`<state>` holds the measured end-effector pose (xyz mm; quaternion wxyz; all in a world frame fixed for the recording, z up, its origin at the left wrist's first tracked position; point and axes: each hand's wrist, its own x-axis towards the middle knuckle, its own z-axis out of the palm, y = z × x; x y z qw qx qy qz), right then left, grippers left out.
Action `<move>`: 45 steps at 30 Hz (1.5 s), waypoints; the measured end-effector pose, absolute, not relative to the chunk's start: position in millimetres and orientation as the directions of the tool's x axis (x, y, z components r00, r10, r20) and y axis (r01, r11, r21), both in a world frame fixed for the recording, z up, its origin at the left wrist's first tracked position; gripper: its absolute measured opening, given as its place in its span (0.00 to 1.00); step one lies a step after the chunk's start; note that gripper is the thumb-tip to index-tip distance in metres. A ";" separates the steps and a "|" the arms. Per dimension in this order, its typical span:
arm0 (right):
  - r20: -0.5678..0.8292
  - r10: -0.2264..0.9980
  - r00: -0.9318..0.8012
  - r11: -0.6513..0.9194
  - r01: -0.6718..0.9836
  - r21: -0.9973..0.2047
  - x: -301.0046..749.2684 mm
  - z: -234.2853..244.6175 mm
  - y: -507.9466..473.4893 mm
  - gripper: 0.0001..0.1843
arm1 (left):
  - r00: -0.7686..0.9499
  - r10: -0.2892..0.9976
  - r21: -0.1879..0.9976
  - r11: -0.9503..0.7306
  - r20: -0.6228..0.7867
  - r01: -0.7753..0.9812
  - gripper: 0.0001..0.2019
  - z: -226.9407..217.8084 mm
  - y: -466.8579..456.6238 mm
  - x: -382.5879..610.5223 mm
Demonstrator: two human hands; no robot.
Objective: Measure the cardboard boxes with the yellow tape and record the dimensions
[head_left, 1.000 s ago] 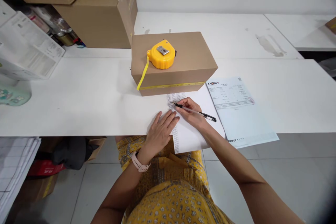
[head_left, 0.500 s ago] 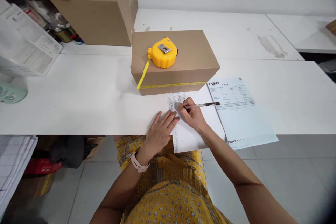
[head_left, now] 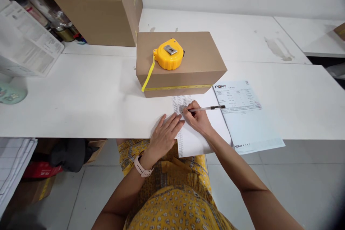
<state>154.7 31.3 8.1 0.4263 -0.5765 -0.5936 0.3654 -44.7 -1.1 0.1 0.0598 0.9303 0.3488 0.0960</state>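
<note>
My right hand (head_left: 198,118) is closed around a pen (head_left: 206,108), its tip down on a white sheet of paper (head_left: 198,143) with columns of handwriting. My left hand (head_left: 166,133) lies flat, fingers spread, across the left edge of that sheet. Just beyond the paper stands a closed cardboard box (head_left: 194,52). On top of the box rests a yellow tape measure (head_left: 169,55) with a yellow wrist strap. Part of the sheet is covered by my hands.
A light blue printed form (head_left: 250,122) lies right of the sheet, overhanging the table's front edge. Larger cardboard boxes (head_left: 99,14) are stacked at the back left. A white carton (head_left: 29,39) and a green container (head_left: 12,93) stand at the far left of the white table (head_left: 81,104).
The view has shifted very slightly. Both hands, the pen and the objects on the table stay essentially in place.
</note>
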 end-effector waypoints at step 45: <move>0.142 0.985 0.100 0.096 0.368 -0.925 155.9 0.6 33.9 0.11 | 0.742 0.655 0.137 -0.755 0.144 0.641 0.29 -3.5 -1.2 -45.2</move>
